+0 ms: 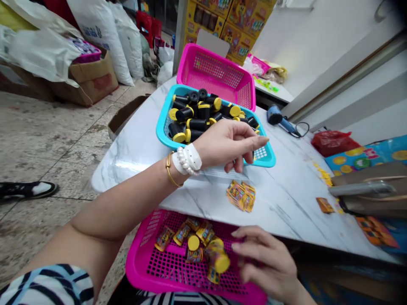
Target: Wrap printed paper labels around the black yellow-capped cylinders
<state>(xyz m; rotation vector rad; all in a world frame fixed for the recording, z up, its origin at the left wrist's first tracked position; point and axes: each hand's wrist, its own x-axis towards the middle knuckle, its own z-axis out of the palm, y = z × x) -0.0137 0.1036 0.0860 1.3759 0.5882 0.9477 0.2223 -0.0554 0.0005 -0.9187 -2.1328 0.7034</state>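
My left hand [227, 146] hangs over the near right edge of a turquoise basket [163, 123] heaped with black canisters [197, 124] with yellow lids. Its thumb is stretched out and the other fingers bend loosely, with nothing seen in them. Below, my right hand [270, 262] is slightly blurred, fingers apart, at the right side of a pink basket [135, 258]. Just left of its fingertips is a blurred yellow-lidded canister [219, 259], apart from the hand. Several canisters in printed orange labels [182, 234] lie in this basket. A small pile of orange labels [241, 195] lies on the table between my hands.
The marble-patterned table [133, 169] also bears a second pink basket [216, 74], a blue heat gun [280, 118], a red plastic bag [333, 142] and a brown roller-like device [372, 188]. Yellow printed boxes [235, 29] are stacked behind. Sacks [101, 38] and a carton [85, 80] stand left.
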